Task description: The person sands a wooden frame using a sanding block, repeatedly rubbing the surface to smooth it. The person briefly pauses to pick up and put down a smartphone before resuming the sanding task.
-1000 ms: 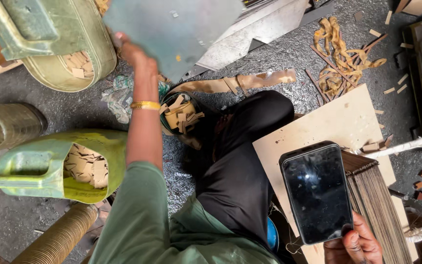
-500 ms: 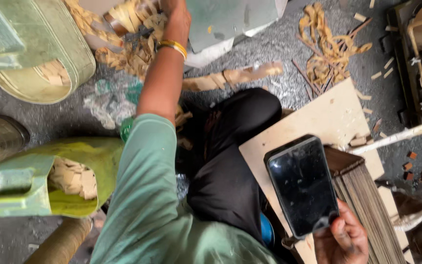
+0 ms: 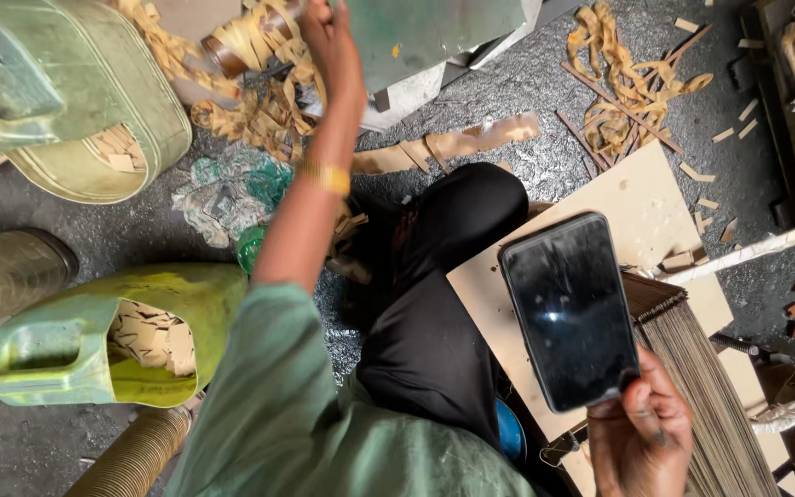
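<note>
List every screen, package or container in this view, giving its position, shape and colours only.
Phone: right hand holds it lower right; flat black rectangle, dark screen.
Yellow-green can: lower left, cut open, wood chips inside.
Olive can: upper left, also cut open.

The person wears a loose, sage-green top (image 3: 296, 423) of soft, slightly creased cloth, its sleeve ending just above the left elbow. A plain gold bangle (image 3: 322, 176) circles the left wrist. Black trousers (image 3: 443, 313) of matte fabric cover the legs. The left hand (image 3: 328, 37) is bare and ringless, and the right hand (image 3: 641, 433) is bare too, with dark smudges across its back.
</note>
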